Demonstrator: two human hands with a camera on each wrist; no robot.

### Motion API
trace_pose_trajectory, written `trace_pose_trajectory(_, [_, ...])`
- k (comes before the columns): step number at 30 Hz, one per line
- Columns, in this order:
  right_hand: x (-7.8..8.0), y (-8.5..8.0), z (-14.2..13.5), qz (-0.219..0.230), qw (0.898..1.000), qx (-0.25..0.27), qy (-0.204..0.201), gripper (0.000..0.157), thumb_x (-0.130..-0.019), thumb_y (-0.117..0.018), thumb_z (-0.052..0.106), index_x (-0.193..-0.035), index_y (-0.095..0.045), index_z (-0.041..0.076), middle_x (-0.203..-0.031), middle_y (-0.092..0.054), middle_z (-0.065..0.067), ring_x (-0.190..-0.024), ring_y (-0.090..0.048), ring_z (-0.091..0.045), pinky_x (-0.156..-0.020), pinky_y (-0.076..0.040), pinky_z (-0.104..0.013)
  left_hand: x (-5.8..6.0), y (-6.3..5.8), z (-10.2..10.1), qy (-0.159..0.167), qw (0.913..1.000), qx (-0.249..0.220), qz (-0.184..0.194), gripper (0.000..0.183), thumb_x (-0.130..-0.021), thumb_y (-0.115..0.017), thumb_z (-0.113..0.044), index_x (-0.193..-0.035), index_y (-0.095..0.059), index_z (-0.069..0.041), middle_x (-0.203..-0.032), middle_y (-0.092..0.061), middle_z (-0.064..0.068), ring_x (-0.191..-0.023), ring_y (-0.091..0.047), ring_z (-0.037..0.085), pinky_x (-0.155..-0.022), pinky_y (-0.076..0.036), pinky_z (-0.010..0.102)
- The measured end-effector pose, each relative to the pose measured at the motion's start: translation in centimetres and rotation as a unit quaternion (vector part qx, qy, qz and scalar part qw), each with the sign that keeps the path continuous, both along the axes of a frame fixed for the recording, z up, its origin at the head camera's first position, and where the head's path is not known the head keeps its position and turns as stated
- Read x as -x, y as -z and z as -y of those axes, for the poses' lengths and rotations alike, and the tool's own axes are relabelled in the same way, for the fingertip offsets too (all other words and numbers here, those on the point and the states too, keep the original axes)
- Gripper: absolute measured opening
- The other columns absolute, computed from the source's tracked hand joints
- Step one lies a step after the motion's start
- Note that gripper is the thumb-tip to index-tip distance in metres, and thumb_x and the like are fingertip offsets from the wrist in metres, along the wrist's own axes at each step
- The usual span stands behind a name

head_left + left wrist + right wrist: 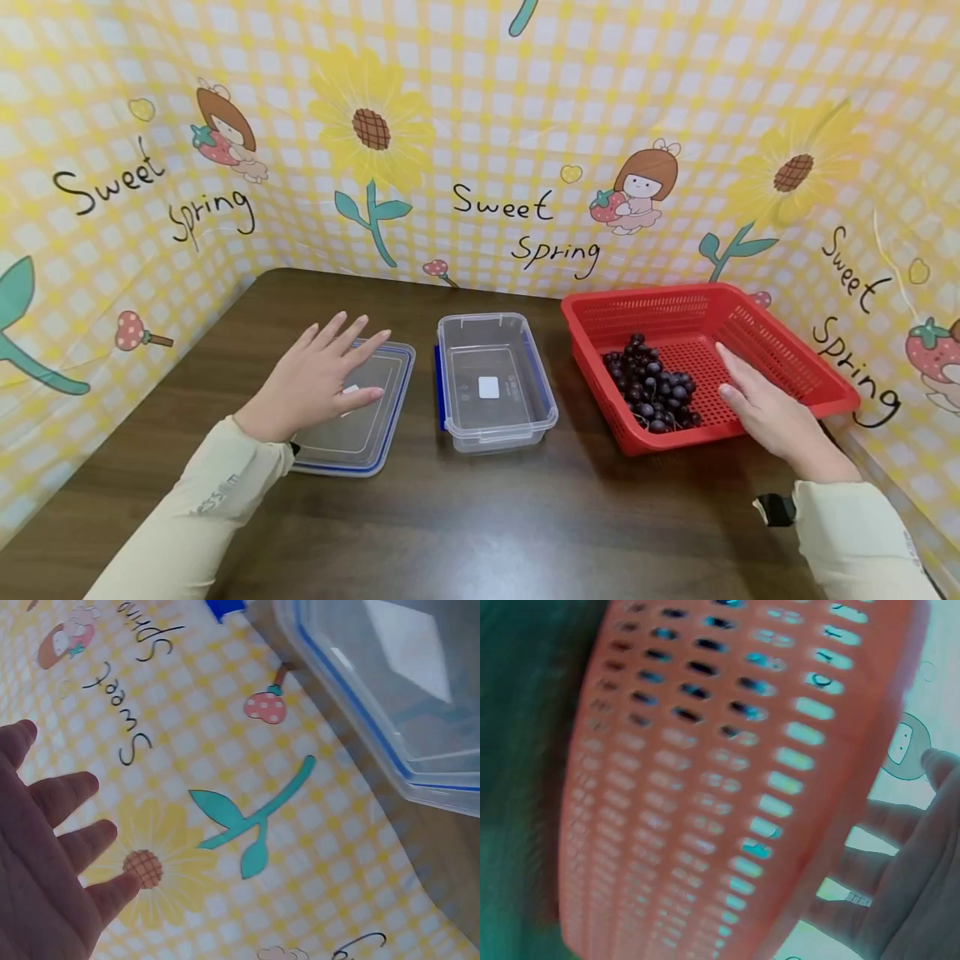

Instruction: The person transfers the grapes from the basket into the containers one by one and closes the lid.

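My left hand point(315, 379) is spread out above a clear lid with a blue seal point(386, 417), which lies on the table at the left. In the left wrist view its fingers point(71, 795) are spread, with the lid point(427, 697) off to the right. My right hand point(776, 417) hovers at the front right of a red plastic basket point(712, 300), fingers extended over the rim. A bunch of dark grapes point(652, 387) lies in the basket's left part. From the right wrist, the perforated basket wall point(675, 795) fills the view beside the right fingers point(862, 870).
Between lid and basket stands a clear rectangular food container point(495, 367), uncovered, with a blue clip point(440, 387) along its left side. All of it rests on a dark wooden table point(480, 517). A yellow checked cloth point(480, 125) encloses the back and sides.
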State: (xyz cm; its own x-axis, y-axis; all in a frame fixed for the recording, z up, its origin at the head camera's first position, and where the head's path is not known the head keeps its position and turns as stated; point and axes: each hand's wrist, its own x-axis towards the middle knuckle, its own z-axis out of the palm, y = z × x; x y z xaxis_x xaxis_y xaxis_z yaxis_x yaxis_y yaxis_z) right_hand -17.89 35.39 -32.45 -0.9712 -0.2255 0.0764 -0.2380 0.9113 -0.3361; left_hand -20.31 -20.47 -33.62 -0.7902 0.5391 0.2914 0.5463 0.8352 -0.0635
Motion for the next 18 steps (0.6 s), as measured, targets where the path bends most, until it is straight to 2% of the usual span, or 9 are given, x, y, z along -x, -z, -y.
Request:
trace_pose_trajectory(4, [0.9, -0.8, 0.2, 0.028, 0.997, 0.068, -0.007, 0.063, -0.105, -0.027, 0.038, -0.153, -0.004, 0.004, -0.150, -0.018, -0.035, -0.132, -0.022, -0.056, -0.097, -0.020, -0.071, 0.8, -0.4, -1.1, 0.028, 0.9988, -0.004, 0.041, 0.078, -0.087, -0.058, -0.056, -0.148, -0.038, -0.011, -0.149, -0.033, 0.024, -0.138, -0.022, 0.045, -0.105, -0.024, 0.061])
trace_pose_trajectory(7, [1.5, -1.4, 0.4, 0.047, 0.995, 0.086, -0.005, 0.061, -0.105, -0.016, 0.039, -0.153, -0.003, 0.002, -0.145, -0.023, -0.039, -0.125, -0.034, -0.058, -0.094, -0.027, -0.071, 1.5, -0.2, -2.0, 0.049, 0.9961, 0.005, 0.073, 0.082, -0.084, -0.060, -0.059, -0.147, -0.039, -0.011, -0.149, -0.033, 0.024, -0.138, -0.022, 0.047, -0.104, -0.025, 0.063])
trace_pose_trajectory(11, [2.4, -2.3, 0.6, 0.075, 0.994, 0.082, -0.010, 0.063, -0.105, -0.009, 0.041, -0.152, -0.003, -0.001, -0.142, -0.026, -0.042, -0.111, -0.049, -0.057, -0.089, -0.035, -0.069, 2.3, 0.2, -3.2, 0.055, 0.9928, 0.031, 0.102, 0.083, -0.084, -0.057, -0.063, -0.148, -0.039, -0.012, -0.148, -0.034, 0.025, -0.137, -0.024, 0.048, -0.102, -0.026, 0.064])
trace_pose_trajectory(13, [2.9, -2.9, 0.6, 0.101, 0.992, 0.075, -0.007, 0.066, -0.104, -0.013, 0.044, -0.152, -0.003, 0.000, -0.143, -0.025, -0.040, -0.112, -0.049, -0.055, -0.090, -0.034, -0.069, 2.6, 0.3, -3.8, 0.053, 0.9912, 0.037, 0.116, 0.082, -0.085, -0.057, -0.062, -0.148, -0.038, -0.012, -0.148, -0.035, 0.025, -0.136, -0.025, 0.048, -0.102, -0.025, 0.065])
trace_pose_trajectory(18, [4.0, -3.8, 0.7, 0.165, 0.985, 0.047, 0.002, 0.077, -0.101, -0.034, 0.050, -0.152, -0.006, 0.000, -0.144, -0.026, -0.039, -0.124, -0.038, -0.054, -0.093, -0.032, -0.068, 3.3, 0.7, -5.1, 0.050, 0.9867, 0.045, 0.148, 0.082, -0.087, -0.055, -0.061, -0.149, -0.036, -0.012, -0.149, -0.032, 0.025, -0.138, -0.023, 0.047, -0.104, -0.022, 0.064])
